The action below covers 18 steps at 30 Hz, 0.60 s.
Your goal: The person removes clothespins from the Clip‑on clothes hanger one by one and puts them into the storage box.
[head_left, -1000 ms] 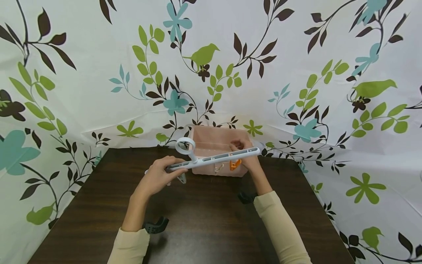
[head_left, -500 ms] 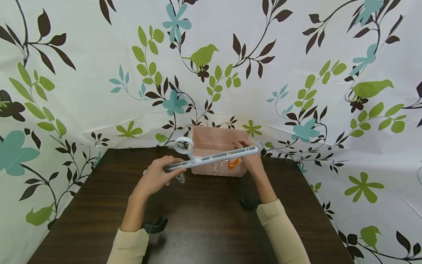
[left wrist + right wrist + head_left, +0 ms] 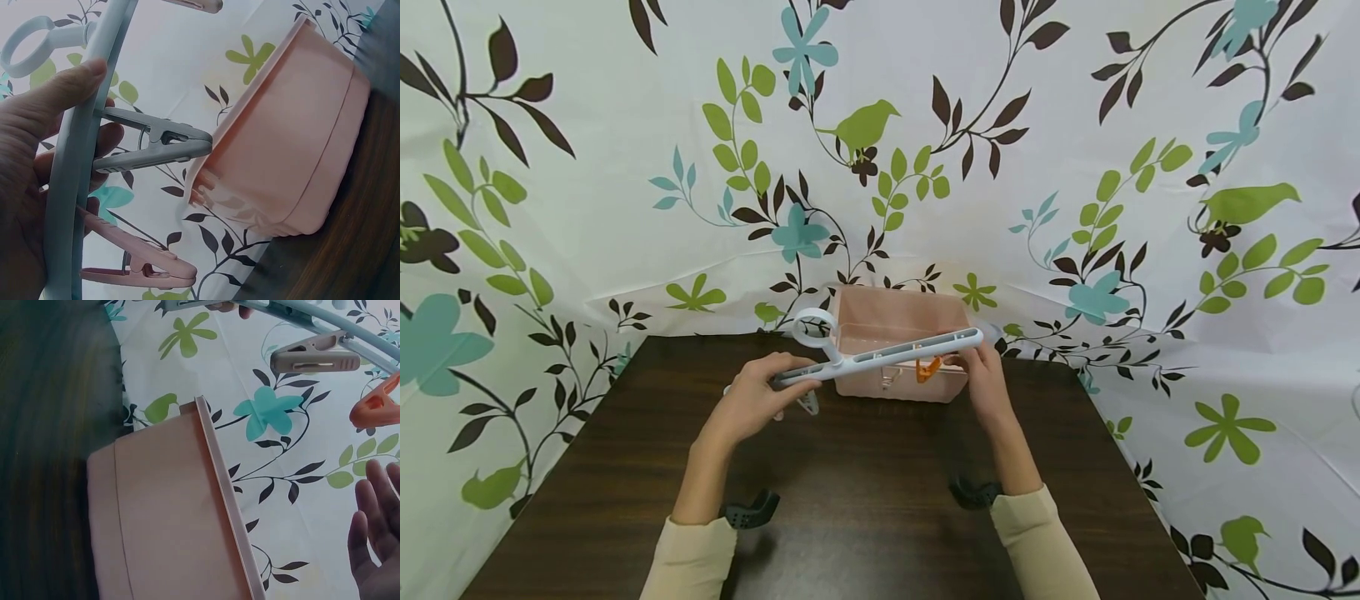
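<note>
left hand (image 3: 752,406) grips pale blue peg hanger (image 3: 880,358), ring-topped; right hand (image 3: 987,385) released beside it

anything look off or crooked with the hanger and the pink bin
Nothing looks damaged or spilled. The white clip hanger is tilted, its right end higher, because only the left hand grips it; the right hand is open beside the orange clip. The pink bin stands upright at the table's far edge.
</note>
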{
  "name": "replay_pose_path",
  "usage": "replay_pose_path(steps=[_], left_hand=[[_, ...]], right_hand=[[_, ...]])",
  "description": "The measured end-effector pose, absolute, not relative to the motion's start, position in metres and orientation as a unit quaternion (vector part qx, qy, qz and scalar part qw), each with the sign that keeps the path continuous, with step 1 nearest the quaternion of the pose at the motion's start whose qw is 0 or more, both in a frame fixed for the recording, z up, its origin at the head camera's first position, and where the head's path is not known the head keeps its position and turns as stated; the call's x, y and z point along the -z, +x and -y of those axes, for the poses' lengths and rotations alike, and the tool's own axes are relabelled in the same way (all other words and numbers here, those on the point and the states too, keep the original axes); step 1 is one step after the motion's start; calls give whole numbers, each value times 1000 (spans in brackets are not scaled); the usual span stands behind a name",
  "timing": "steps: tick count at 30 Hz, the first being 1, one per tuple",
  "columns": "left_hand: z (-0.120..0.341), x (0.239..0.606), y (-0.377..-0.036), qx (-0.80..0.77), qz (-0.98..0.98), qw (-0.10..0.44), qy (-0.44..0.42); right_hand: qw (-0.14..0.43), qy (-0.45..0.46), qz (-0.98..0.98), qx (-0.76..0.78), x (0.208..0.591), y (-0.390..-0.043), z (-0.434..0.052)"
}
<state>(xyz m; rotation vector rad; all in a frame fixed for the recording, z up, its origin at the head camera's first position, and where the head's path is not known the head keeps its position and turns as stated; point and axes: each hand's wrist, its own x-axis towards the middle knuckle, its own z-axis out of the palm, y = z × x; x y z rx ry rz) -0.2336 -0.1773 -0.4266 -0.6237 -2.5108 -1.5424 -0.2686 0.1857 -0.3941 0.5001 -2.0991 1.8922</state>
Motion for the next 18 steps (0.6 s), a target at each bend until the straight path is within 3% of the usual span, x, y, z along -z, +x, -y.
replay_pose_path(steps=[18], left_hand=[[179, 427, -233, 521, 826, 62, -207]], right_hand=[[90, 226, 747, -619, 399, -255, -183]])
